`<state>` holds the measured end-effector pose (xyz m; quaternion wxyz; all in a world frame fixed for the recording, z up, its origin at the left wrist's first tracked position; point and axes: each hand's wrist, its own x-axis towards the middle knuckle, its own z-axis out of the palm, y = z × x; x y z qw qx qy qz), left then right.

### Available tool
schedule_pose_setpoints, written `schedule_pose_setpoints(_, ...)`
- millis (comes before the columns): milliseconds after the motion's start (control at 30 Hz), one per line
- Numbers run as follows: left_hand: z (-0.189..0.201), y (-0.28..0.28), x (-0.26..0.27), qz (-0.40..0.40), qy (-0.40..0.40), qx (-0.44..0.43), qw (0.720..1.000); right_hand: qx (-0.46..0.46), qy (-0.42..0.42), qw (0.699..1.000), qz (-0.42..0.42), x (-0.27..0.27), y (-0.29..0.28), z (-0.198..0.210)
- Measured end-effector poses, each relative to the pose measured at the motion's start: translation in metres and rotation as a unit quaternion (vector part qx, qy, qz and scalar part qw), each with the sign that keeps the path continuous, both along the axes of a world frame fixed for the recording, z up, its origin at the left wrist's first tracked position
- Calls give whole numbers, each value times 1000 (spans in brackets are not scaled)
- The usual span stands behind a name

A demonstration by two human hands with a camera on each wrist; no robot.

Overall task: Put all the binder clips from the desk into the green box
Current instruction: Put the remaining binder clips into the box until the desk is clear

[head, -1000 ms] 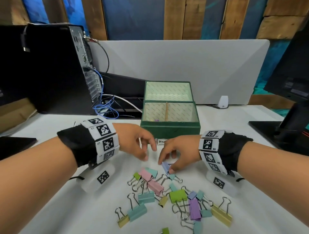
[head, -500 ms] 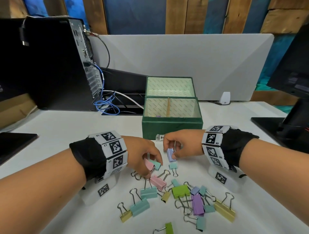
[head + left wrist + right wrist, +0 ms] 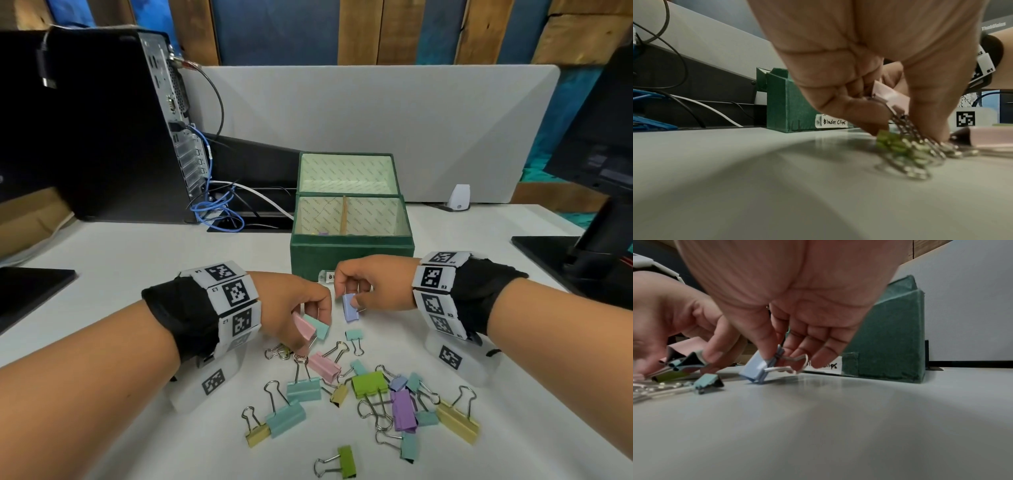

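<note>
The open green box (image 3: pixel 351 251) stands mid-desk, labelled "Binder Clips" (image 3: pixel 833 122). My right hand (image 3: pixel 356 294) pinches a blue binder clip (image 3: pixel 350 307) by its wire handles, just above the desk in front of the box; the right wrist view shows the blue clip (image 3: pixel 756 368) tilted. My left hand (image 3: pixel 305 318) holds a pink clip (image 3: pixel 303 327) and a teal clip (image 3: pixel 318 327) together, a little above the pile. Several loose clips (image 3: pixel 370 394) in pink, teal, green, purple and yellow lie on the white desk (image 3: pixel 137 342) nearer to me.
A black computer tower (image 3: pixel 102 120) with cables (image 3: pixel 219 212) stands at the back left. A grey partition (image 3: pixel 376 130) runs behind the box. A monitor base (image 3: pixel 565 253) sits at the right, a dark flat object (image 3: pixel 30 291) at the left edge.
My right hand picked the blue clip off the desk and raised it toward the box. My left hand closed on the pink and teal clips and lifted them.
</note>
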<state>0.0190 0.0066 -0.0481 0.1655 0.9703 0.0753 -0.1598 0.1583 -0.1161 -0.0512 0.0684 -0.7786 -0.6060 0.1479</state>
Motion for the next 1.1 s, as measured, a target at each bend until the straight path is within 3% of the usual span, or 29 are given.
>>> schedule_pose_setpoints(267,5,2,-4,-12,-14,-20,1000,37,-21,999,-15,-4,-6,10)
schedule_pose_setpoints(400,24,14,-11,19,-70,-101,992,115,6,992,-43,-3,-4,33)
schedule_pose_setpoints(633,63,41,1,129,-259,-205,935,258,1,960,-107,15,30,74)
schedule_pose_setpoints(733,67,46,11,165,-308,-225,909,235,22,962,-139,23,45,72)
schedule_pose_setpoints(867,62,52,29,172,-324,-154,917,203,3,968,-147,25,46,59)
schedule_pose_setpoints(1100,55,51,69,158,-322,-46,932,194,-31,977,-78,23,0,44)
